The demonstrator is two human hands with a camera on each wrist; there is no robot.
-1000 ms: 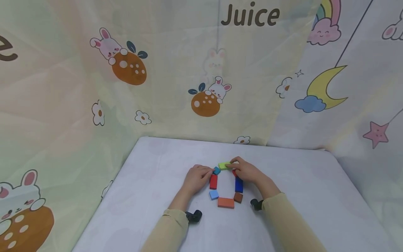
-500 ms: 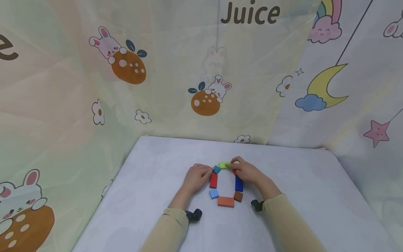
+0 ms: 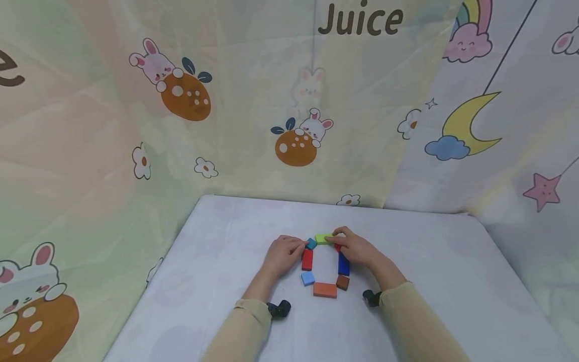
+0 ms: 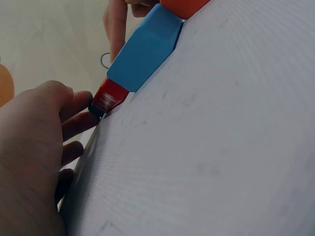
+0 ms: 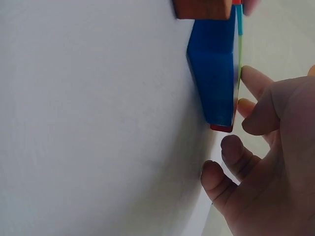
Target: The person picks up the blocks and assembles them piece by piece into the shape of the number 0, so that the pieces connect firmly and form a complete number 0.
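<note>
Coloured blocks form a ring on the white table. My left hand (image 3: 283, 255) pinches the small teal block (image 3: 311, 244) at the ring's far left corner. Across from it, my right hand (image 3: 355, 246) grips the right end of the light green block (image 3: 323, 239) at the far side. Under the right fingers, a red block (image 3: 337, 247) is partly hidden. A dark blue block (image 5: 212, 73) makes the right side, with a brown block (image 3: 343, 282) at its near end. On the left lie a red block (image 3: 307, 260) and a light blue block (image 4: 145, 49). The orange block (image 3: 324, 290) closes the near side.
The white table (image 3: 244, 226) meets a printed cloth backdrop (image 3: 244, 125) at its far edge. Small black devices, the left one (image 3: 279, 309) and the right one (image 3: 372, 298), stick out at the wrists by the beige sleeves.
My right hand and the light green block have shifted very slightly to the right and nearer. My left hand keeps its place at the teal block; the other blocks look unmoved.
</note>
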